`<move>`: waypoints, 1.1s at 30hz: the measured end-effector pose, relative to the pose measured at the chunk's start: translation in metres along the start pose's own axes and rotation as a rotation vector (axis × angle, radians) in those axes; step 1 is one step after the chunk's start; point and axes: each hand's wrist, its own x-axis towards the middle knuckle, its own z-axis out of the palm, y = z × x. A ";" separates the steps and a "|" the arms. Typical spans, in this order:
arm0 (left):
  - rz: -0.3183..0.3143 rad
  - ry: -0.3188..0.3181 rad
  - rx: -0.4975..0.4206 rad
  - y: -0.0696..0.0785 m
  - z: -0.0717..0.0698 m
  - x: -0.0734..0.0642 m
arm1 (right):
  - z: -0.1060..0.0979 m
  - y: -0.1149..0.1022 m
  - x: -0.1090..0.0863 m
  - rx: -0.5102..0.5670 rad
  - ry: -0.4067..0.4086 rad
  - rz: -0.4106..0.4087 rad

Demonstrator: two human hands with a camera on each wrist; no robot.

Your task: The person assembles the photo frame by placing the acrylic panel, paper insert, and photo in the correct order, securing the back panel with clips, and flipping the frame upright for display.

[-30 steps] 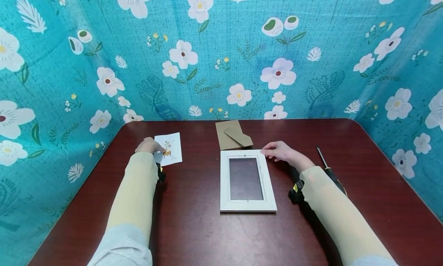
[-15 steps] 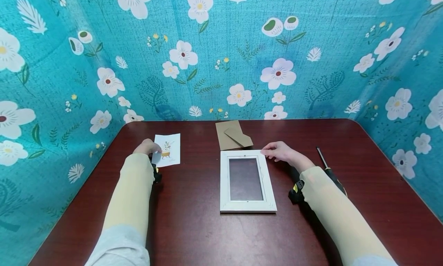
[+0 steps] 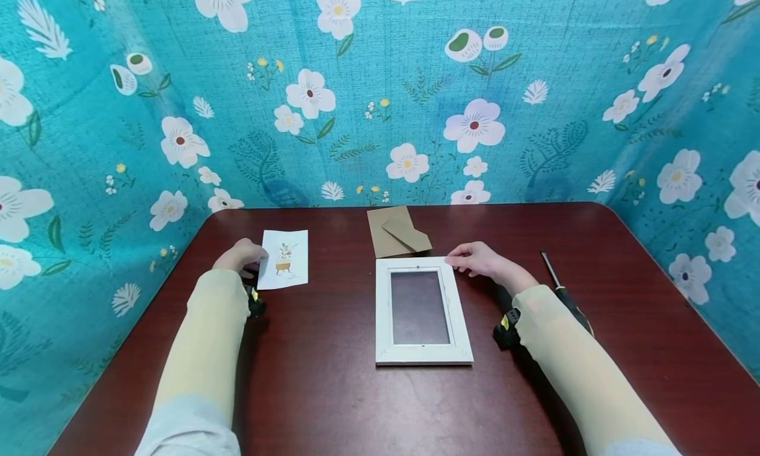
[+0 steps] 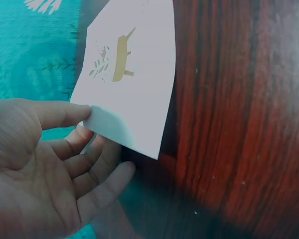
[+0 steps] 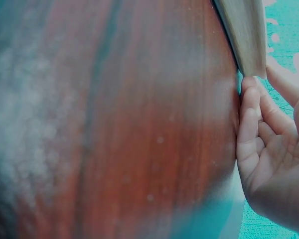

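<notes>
At the table's left side, my left hand [image 3: 239, 255] pinches the edge of a white picture card [image 3: 295, 264]. The left wrist view shows the thumb on top of the card [image 4: 147, 94] and fingers beneath it. The card bears a drawing of a plant in a yellow-brown planter with legs. Flat on the table in the middle lies a white picture frame [image 3: 384, 314], its opening showing a dark pane. My right hand [image 3: 482, 260] holds the frame's far right corner. In the right wrist view, thumb and fingertips meet at the frame's edge [image 5: 250, 42].
Behind the frame lies a brown backing board [image 3: 386, 243] with a stand leg on it. A screwdriver [image 3: 567, 297] rests to the right, near my right forearm. Flowered blue cloth [image 3: 356, 159] hangs along the back and sides of the table [image 3: 338, 390].
My left hand has moved a little to the left, and the card has straightened from its tilt, showing more of its drawing. My right hand and the frame have stayed put.
</notes>
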 end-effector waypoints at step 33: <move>0.252 -0.156 -0.632 -0.016 0.001 -0.021 | 0.000 -0.004 -0.001 -0.004 -0.006 0.002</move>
